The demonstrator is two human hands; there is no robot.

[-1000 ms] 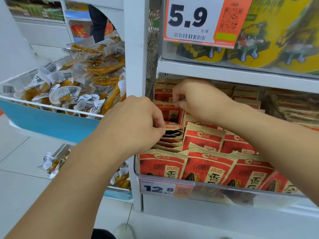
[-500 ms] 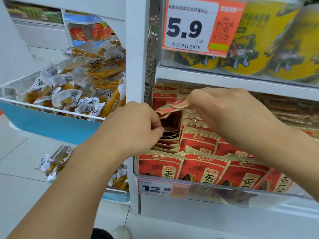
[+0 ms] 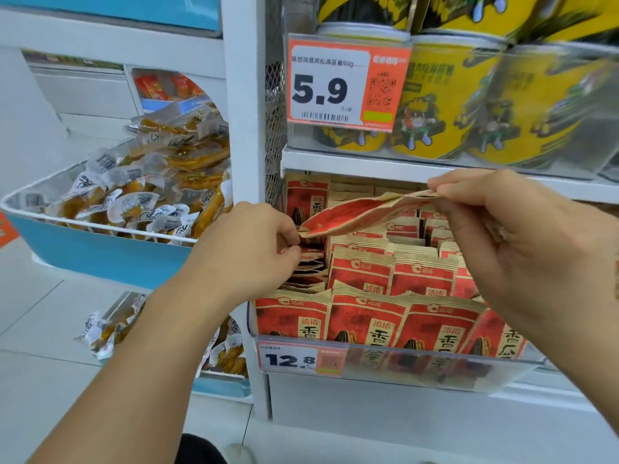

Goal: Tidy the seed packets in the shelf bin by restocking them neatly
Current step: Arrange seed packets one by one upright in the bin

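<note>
Above the shelf bin (image 3: 385, 370), the right hand (image 3: 522, 256) pinches one red seed packet (image 3: 365, 212) lying almost flat; the left hand (image 3: 248, 249) has curled fingers gripping packets in the bin's left gap.

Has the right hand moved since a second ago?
Yes. The right hand, pinching a seed packet, has drawn right and out of the shelf bin, toward the camera.
</note>
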